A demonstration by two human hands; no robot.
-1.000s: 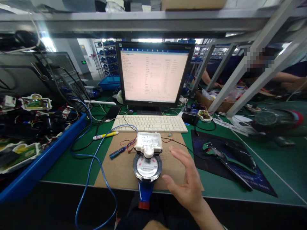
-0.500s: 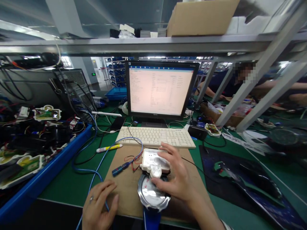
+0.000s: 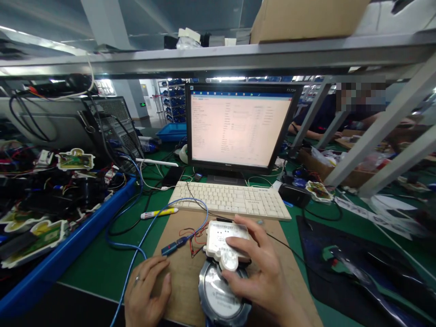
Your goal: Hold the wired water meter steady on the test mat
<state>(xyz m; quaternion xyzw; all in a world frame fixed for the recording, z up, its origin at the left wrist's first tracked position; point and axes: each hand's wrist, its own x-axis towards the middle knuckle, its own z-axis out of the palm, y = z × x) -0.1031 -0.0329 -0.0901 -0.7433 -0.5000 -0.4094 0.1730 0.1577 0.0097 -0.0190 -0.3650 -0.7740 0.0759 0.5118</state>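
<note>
A water meter with a round glass dial (image 3: 218,293) and a white electronic module (image 3: 223,240) on top lies on a brown cardboard sheet (image 3: 185,268). My right hand (image 3: 265,272) grips the meter, fingers over the white module and thumb on the dial rim. Resting flat on the cardboard's left front part, my left hand (image 3: 148,293) touches a blue cable (image 3: 136,256). Red and black thin wires (image 3: 192,236) run from the module to a small blue connector (image 3: 172,247).
A white keyboard (image 3: 231,200) and a lit monitor (image 3: 240,129) stand behind the meter. A blue bin (image 3: 68,240) of circuit boards is at the left, a dark mat (image 3: 357,268) at the right. A yellow-white pen (image 3: 158,212) lies nearby. Another person works beyond the metal frame (image 3: 374,131).
My right hand came down from hovering beside the meter and closed on it. My left hand came into view and settled on the cardboard. The view tilted up.
</note>
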